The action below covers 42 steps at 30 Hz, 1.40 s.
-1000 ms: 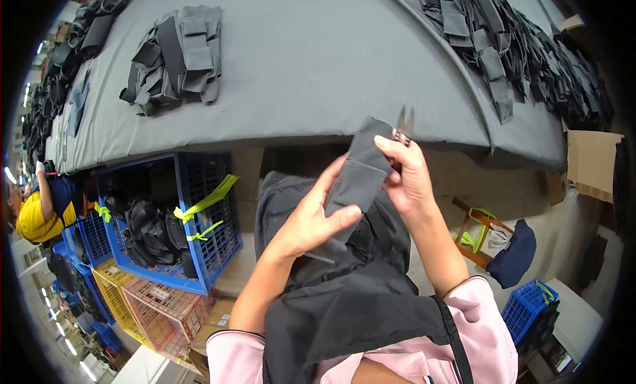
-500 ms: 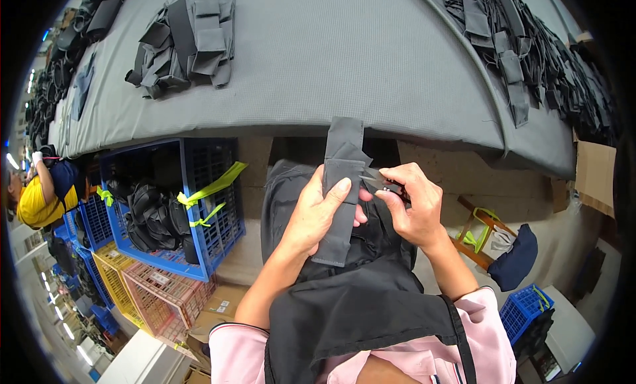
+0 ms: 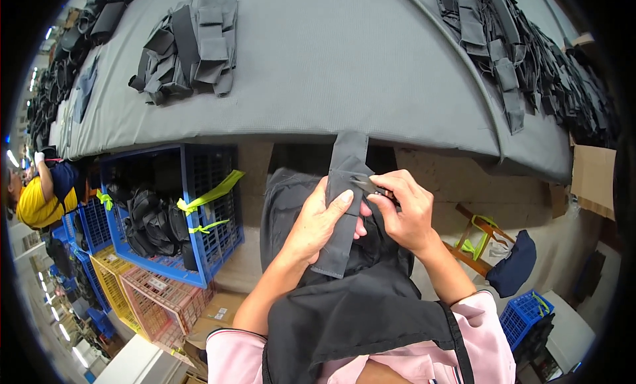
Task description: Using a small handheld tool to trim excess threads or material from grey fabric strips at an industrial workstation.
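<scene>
fingers of right hand [image 3: 409,210] clamped on snips [image 3: 364,183]; grey strip [image 3: 340,240] just left, long axis fore-and-aft, gripped by left hand [image 3: 317,225].

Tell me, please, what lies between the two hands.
In the head view, the grey fabric strip, held by the left hand, lies there, with the tips of the metal snips in the right hand over it.
</scene>
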### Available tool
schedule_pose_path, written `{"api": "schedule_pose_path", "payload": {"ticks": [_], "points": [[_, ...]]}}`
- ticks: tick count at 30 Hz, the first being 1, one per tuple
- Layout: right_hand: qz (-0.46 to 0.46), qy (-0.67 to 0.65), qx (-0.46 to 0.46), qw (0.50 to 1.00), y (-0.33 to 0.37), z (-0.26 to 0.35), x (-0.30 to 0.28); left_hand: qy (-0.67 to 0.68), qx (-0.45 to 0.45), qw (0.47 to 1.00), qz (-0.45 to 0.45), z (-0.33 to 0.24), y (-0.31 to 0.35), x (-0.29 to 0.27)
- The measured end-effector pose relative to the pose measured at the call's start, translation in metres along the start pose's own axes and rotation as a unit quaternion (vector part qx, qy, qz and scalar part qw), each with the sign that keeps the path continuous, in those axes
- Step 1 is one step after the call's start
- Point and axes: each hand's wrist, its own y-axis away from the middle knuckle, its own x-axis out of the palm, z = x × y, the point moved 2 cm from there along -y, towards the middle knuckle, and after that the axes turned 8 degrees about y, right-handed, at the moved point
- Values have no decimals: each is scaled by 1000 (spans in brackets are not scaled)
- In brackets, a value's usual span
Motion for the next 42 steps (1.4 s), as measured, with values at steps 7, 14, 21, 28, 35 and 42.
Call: {"api": "schedule_pose_path", "payload": {"ticks": [7, 14, 21, 28, 35, 42], "points": [[50, 34, -14, 998, -9, 0, 3, -8, -1, 1000, -8, -2, 3, 3], [86, 2, -29, 996, -11, -2, 7, 0, -8, 1000, -13, -2, 6, 0], [71, -9, -28, 997, -4, -7, 11, -10, -29, 1000, -1, 0, 7, -1], [70, -31, 16, 997, -4, -4, 9, 2, -14, 1000, -7, 2, 6, 0], [50, -71, 38, 996, 3, -4, 14, -18, -32, 999, 6, 3, 6, -3], [98, -82, 68, 989, -5, -2, 13, -20, -27, 999, -1, 5, 5, -3]]}}
